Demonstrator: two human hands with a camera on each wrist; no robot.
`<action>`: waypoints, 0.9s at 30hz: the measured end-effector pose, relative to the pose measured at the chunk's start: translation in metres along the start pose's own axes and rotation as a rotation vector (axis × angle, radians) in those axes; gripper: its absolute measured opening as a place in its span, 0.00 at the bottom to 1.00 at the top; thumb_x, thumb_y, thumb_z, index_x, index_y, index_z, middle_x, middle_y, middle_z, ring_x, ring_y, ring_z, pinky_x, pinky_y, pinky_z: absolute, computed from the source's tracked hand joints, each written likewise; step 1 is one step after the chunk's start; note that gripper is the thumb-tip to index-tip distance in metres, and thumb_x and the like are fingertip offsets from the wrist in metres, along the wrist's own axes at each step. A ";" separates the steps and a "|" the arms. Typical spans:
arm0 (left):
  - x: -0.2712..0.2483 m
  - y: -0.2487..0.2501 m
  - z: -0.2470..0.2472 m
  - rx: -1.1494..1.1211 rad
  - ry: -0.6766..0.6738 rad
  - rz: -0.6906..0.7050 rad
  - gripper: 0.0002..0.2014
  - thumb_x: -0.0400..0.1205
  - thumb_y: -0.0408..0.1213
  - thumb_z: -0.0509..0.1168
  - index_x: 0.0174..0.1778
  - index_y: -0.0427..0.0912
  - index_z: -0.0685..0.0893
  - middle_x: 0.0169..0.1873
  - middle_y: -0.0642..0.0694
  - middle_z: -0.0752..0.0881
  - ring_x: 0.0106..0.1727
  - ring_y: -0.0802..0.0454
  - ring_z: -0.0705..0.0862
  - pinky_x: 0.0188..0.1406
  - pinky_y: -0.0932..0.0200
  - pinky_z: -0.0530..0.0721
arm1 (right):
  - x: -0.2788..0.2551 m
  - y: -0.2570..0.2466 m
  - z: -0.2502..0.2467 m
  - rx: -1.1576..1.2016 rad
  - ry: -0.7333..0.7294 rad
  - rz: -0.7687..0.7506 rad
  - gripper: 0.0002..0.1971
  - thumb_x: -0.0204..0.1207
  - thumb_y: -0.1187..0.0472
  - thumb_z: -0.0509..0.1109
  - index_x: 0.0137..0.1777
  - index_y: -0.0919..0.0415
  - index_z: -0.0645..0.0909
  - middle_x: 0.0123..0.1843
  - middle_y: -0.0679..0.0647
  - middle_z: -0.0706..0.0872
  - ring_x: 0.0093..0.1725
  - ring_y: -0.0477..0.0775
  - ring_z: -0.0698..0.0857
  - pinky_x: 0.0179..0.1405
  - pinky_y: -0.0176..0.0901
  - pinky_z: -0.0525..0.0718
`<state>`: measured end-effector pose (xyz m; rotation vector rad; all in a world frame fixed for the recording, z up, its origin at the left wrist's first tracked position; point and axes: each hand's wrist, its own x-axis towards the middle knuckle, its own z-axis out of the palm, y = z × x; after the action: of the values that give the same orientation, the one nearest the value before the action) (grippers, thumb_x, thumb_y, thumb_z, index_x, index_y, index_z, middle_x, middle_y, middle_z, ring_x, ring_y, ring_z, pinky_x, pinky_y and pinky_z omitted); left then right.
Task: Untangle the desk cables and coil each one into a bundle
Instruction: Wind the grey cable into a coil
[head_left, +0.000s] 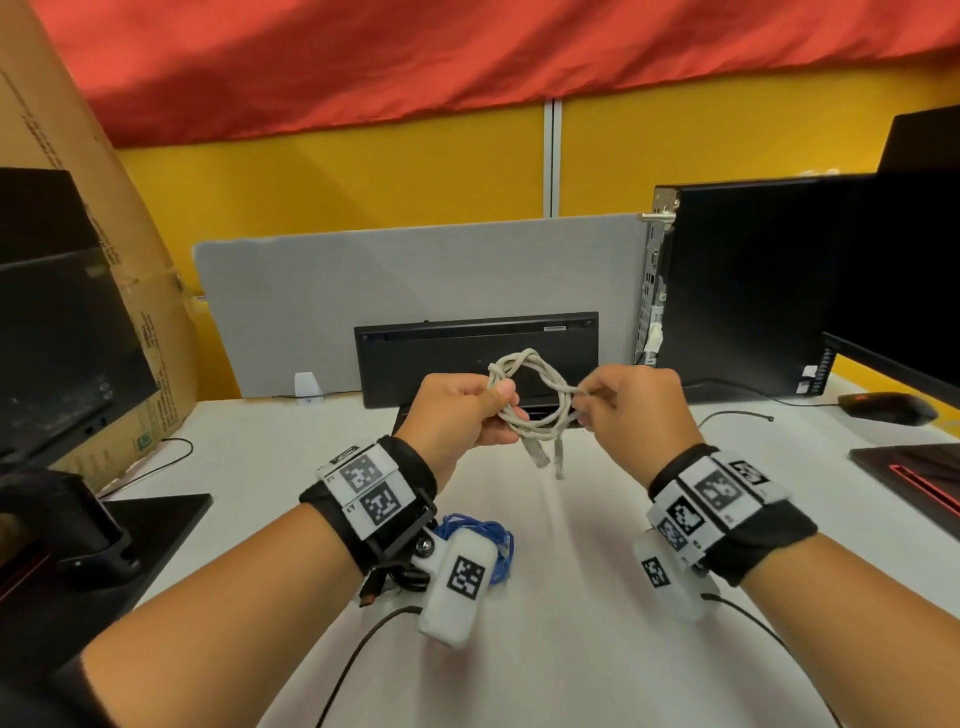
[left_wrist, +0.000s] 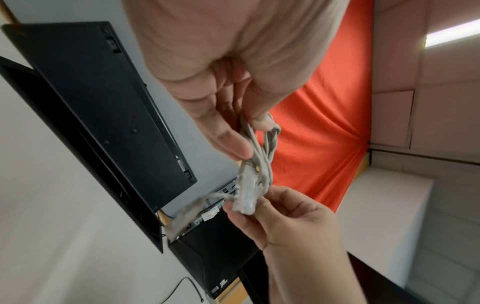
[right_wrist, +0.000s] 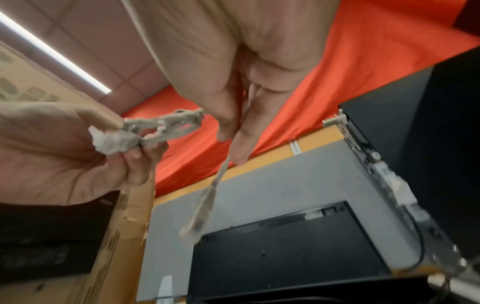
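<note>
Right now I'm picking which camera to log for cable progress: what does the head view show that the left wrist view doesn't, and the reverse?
Only the head view shows the blue cable lying bundled on the white desk under the left wrist, the mouse at right, and the grey cable as a round loop with two plugs hanging down. Only the left wrist view shows one plug close up, lying against the right hand's fingers. Both show the left hand gripping the coil, the right hand pinching it, and the upended black keyboard.
</note>
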<state>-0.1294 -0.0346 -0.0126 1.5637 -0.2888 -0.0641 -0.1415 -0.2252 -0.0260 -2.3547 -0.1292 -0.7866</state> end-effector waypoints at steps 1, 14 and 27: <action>0.005 0.000 0.000 -0.025 0.004 0.002 0.11 0.86 0.33 0.63 0.45 0.31 0.87 0.35 0.39 0.91 0.37 0.48 0.91 0.37 0.62 0.89 | 0.004 0.001 0.008 0.093 0.074 0.005 0.06 0.76 0.65 0.73 0.39 0.56 0.88 0.31 0.51 0.89 0.32 0.50 0.89 0.41 0.49 0.91; 0.054 -0.012 -0.017 -0.173 0.132 0.115 0.10 0.83 0.35 0.68 0.42 0.33 0.90 0.37 0.36 0.92 0.39 0.43 0.92 0.33 0.64 0.87 | 0.047 -0.015 0.049 1.118 0.092 0.258 0.04 0.72 0.76 0.74 0.43 0.70 0.89 0.39 0.65 0.92 0.41 0.64 0.92 0.42 0.49 0.91; 0.051 -0.013 -0.024 -0.167 0.218 0.251 0.09 0.82 0.33 0.69 0.41 0.32 0.90 0.34 0.35 0.91 0.36 0.43 0.92 0.33 0.60 0.88 | 0.039 -0.024 0.047 1.121 0.037 0.088 0.06 0.73 0.74 0.73 0.48 0.70 0.89 0.45 0.66 0.92 0.49 0.67 0.91 0.50 0.55 0.89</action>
<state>-0.0734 -0.0223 -0.0176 1.3449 -0.2975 0.2701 -0.0926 -0.1816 -0.0198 -1.2713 -0.3435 -0.4997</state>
